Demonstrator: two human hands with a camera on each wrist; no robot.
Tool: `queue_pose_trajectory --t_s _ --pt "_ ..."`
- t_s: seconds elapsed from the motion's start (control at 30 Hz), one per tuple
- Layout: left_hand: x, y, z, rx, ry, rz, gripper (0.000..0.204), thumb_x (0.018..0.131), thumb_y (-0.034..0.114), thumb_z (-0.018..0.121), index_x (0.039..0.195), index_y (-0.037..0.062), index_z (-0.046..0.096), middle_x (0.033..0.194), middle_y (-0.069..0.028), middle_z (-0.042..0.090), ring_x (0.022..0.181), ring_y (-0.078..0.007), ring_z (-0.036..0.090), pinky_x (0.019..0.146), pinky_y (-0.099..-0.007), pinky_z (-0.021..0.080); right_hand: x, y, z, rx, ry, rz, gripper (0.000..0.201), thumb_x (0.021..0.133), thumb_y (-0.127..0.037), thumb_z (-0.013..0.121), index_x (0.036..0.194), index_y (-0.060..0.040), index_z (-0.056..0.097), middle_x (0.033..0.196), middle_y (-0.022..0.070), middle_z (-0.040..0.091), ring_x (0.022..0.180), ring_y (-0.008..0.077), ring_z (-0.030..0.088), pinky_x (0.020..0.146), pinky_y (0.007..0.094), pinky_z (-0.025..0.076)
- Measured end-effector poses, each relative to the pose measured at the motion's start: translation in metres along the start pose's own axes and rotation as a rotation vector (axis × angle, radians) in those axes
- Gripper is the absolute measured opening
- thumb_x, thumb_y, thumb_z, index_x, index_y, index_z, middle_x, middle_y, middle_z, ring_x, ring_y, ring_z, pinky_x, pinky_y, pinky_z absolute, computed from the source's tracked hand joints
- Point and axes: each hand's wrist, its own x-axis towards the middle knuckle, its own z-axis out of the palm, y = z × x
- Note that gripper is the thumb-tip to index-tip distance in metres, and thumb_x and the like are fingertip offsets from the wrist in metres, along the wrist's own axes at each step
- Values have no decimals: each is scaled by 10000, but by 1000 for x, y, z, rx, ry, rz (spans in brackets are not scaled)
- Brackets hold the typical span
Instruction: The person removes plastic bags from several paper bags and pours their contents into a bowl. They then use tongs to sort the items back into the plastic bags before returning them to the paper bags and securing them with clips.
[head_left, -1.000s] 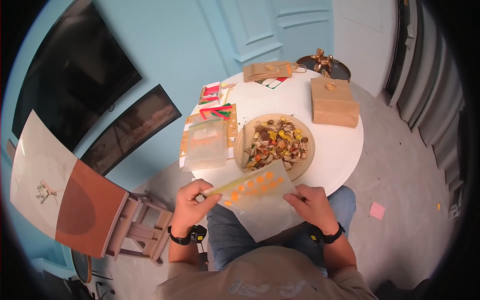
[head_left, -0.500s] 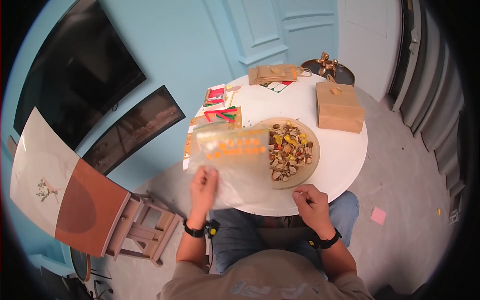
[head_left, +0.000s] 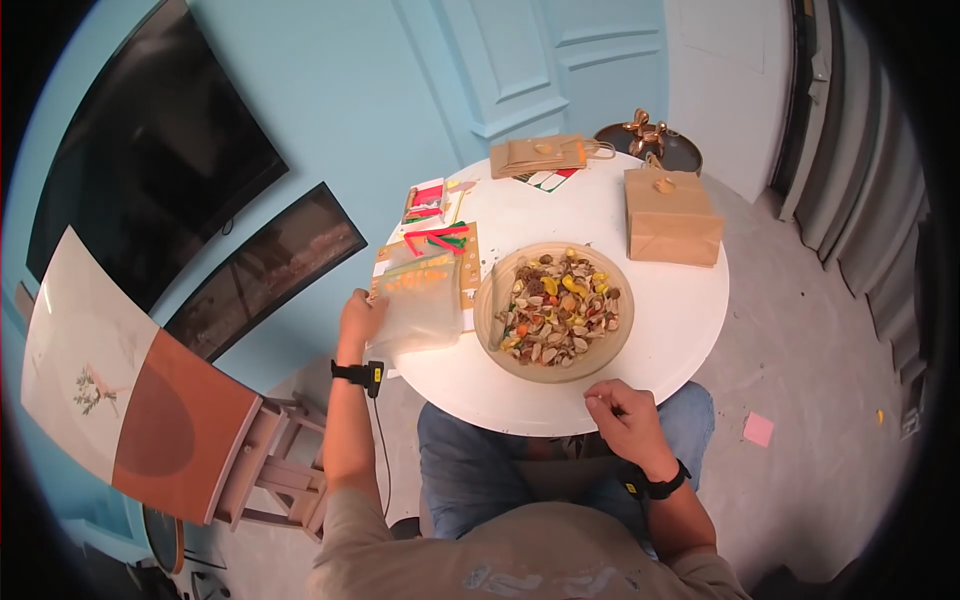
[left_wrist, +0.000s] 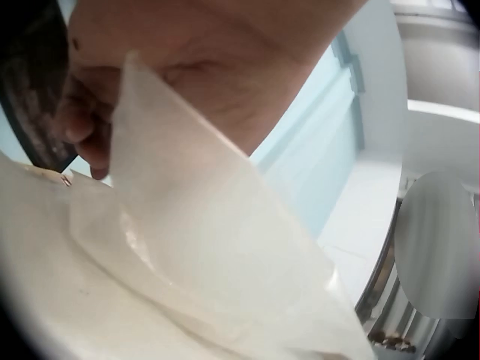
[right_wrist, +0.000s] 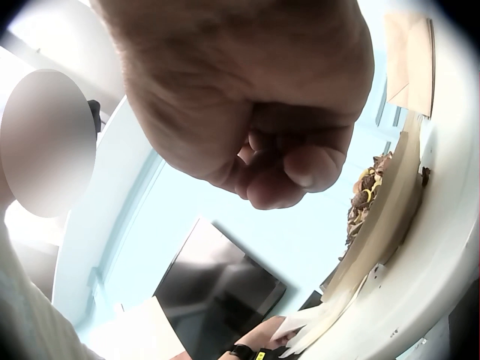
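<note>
My left hand [head_left: 362, 318] grips the left edge of a frosted zip bag [head_left: 425, 318] with orange dots, low over the left side of the table. In the left wrist view the corner of the bag [left_wrist: 202, 210] rises in front of the palm, and part of the fingers is hidden. My right hand [head_left: 628, 420] is at the table's near edge, its fingers loosely curled. No thing shows in it in the right wrist view. Between the hands stands a round bowl [head_left: 548, 373] of dried potpourri [head_left: 565, 305], with yellow and orange pieces among the brown.
Red and green strips [head_left: 437, 238] lie on a patterned tan sheet [head_left: 470, 270] behind the bag. A kraft paper bag [head_left: 672, 228] stands on the right of the white table [head_left: 670, 320]. Folded kraft bags [head_left: 540, 155] lie at the back.
The right hand has let go of the dotted zip bag. My left hand has carried it from over my lap leftward and forward to the table's left side. The right hand stays near the edge.
</note>
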Motion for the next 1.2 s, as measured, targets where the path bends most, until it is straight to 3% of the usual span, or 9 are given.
queue_pose_trajectory --t_s 0.13,0.23,0.43,0.63,0.83,0.93,0.97,1.1,1.2 --pt "-17 33 -21 118 41 272 597 976 381 845 1357 -57 702 1426 -314 699 1322 -480 668 1110 -511 555 -1 5 -5 -19 -7 15 85 1061 -70 754 1083 12 755 667 67 675 570 109 608 567 292 475" --pt "-8 37 -3 13 -129 455 790 1002 546 784 1569 21 620 1647 -288 571 1559 -493 492 1281 -530 420 1 1 -2 -12 -9 1 86 1062 -72 752 1080 12 755 670 73 681 570 114 614 569 294 478" --pt "-35 61 49 338 -543 211 1047 1057 834 446 1840 179 211 1905 -224 112 1735 -543 32 1381 -671 59 0 2 0 -17 -36 1 85 1061 -77 754 1079 6 758 667 72 678 561 117 612 565 294 477" --pt "-38 53 49 300 -478 271 1073 1044 865 431 1826 152 256 1890 -258 141 1714 -594 54 1362 -708 49 -2 6 -8 -20 -9 -25 83 1060 -75 753 1086 4 761 655 65 663 559 110 603 565 298 476" --pt "-75 77 9 195 -35 488 842 1098 579 629 1710 29 451 1793 -318 346 1672 -578 243 1367 -645 159 1 4 -53 46 170 19 102 1082 -89 740 1077 10 766 645 1 645 557 57 570 549 268 442" --pt "-113 104 -8 -2 112 633 628 1059 379 749 1522 -23 616 1671 -322 501 1603 -529 390 1333 -612 249 1 10 -77 155 278 -5 124 1118 -95 699 1082 11 752 640 -39 619 537 36 544 523 251 416" --pt "-130 121 -12 -98 226 670 371 989 223 830 1242 -26 720 1507 -286 650 1493 -488 537 1263 -595 349 1 11 -84 187 302 -19 122 1121 -90 692 1085 13 746 638 -39 612 535 36 541 518 251 414" --pt "-181 172 -28 -309 254 691 278 900 16 854 766 37 611 1266 -207 777 1321 -440 696 1154 -558 463 -1 17 -98 260 367 -40 121 1132 -76 670 1084 19 728 644 -38 601 529 38 528 508 250 408" --pt "-204 192 -32 -319 219 728 283 903 7 851 813 36 584 1282 -189 777 1363 -416 676 1146 -538 477 -2 24 -100 263 366 -35 123 1132 -77 669 1083 20 727 646 -39 599 530 38 528 509 247 408"
